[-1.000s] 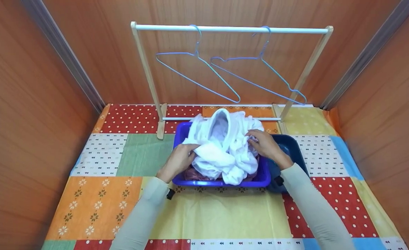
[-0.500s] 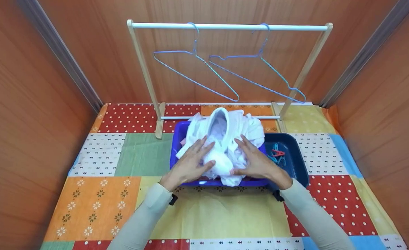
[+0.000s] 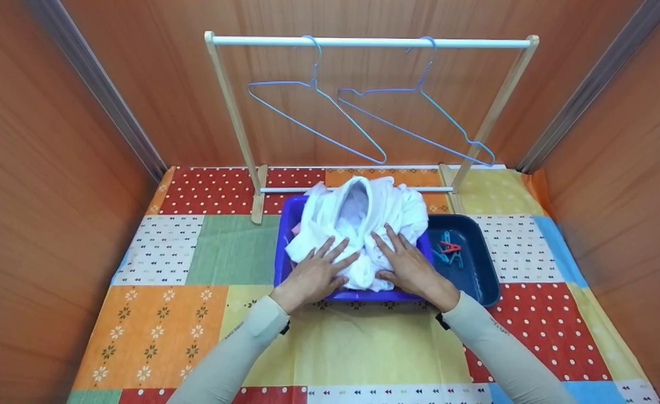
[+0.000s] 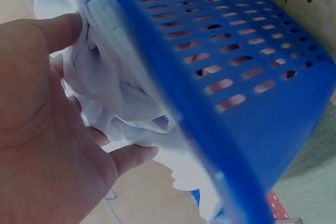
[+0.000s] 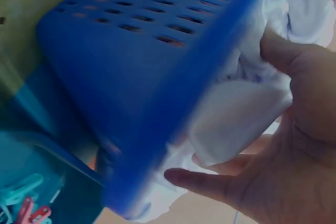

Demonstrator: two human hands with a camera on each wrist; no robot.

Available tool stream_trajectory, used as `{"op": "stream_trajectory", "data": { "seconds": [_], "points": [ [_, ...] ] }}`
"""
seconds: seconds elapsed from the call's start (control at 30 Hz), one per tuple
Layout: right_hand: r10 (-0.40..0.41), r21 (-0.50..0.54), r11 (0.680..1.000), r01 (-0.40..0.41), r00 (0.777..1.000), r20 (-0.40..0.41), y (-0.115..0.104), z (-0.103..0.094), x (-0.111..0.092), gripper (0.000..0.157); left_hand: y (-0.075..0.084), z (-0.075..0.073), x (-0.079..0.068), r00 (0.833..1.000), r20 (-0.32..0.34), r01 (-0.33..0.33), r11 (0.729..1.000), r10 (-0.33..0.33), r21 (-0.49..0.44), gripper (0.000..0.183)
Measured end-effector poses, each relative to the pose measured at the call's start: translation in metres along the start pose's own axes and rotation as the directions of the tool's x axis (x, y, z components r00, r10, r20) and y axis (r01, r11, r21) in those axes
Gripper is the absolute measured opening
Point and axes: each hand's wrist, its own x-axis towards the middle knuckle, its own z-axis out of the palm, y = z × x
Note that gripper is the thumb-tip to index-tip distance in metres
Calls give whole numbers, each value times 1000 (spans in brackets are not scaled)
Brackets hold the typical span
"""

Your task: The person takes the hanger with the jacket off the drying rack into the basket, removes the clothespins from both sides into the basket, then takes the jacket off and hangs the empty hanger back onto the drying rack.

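A white garment (image 3: 358,207) lies bunched on top of a blue-purple plastic basket (image 3: 282,241), its ribbed neckline standing up in a loop. My left hand (image 3: 313,278) rests on the garment's near left part with its fingers spread. On the near right part, my right hand (image 3: 414,269) presses the cloth, fingers also spread. Both wrist views show the palms against white cloth (image 4: 105,72) beside the basket's slotted side (image 5: 121,61). Pinkish cloth shows through the slots and at the basket's left edge.
A dark blue tray (image 3: 478,280) stands right of the basket, with red and teal clothespins (image 3: 449,248) in it. Behind is a rack (image 3: 369,42) with two wire hangers (image 3: 358,151). Wood panels (image 3: 55,224) enclose the patterned cloth (image 3: 363,348) on three sides.
Both hands let go of the garment's edges and came in over it, then pressed down with spread fingers. The near part of the garment now lies flatter, drawn back inside the basket's front rim.
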Motion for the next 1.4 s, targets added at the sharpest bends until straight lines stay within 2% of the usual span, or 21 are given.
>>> {"op": "stream_trajectory", "data": {
  "seconds": [0.23, 0.4, 0.53, 0.63, 0.7, 0.8, 0.93, 1.07, 1.17, 1.27, 1.4],
  "points": [
    [64, -95, 994, -48, 982, 177, 3, 7, 0, 76, 0, 8, 3, 998, 43, -39, 999, 37, 33, 54],
    [77, -61, 996, -66, 978, 192, 3, -1, -3, 80, 0, 8, 0, 998, 37, -49, 999, 50, -8, 54],
    [67, 1, 998, -68, 986, 150, 4, -15, -7, 87, 0, -2, -3, 999, 7, -30, 993, 31, -114, 56],
    [51, 27, 998, -54, 994, 94, 5, -30, -6, 90, -3, -16, -3, 997, -72, -19, 982, 5, -190, 55],
    [50, 53, 997, -52, 998, 44, 7, -40, -3, 89, -8, -26, -1, 989, -145, -7, 976, -25, -220, 54],
    [47, 121, 992, -40, 997, -54, 11, -53, 8, 84, -18, -41, 9, 965, -248, 16, 968, -81, -252, 53],
    [50, 220, 975, -11, 984, -168, 17, -66, 30, 77, -35, -55, 28, 946, -297, 33, 947, -133, -318, 55],
    [55, 266, 964, 1, 978, -203, 19, -72, 52, 79, -51, -63, 48, 946, -269, 55, 908, -180, -415, 60],
    [64, 298, 954, -10, 983, -172, 17, -73, 68, 81, -57, -66, 61, 951, -218, 80, 856, -219, -511, 65],
    [80, 325, 945, -33, 988, -130, 14, -73, 80, 82, -57, -68, 74, 954, -170, 110, 817, -246, -566, 68],
    [79, 340, 940, -38, 991, -108, 9, -70, 88, 79, -56, -69, 89, 951, -125, 158, 794, -282, -587, 70]
  ]
}}
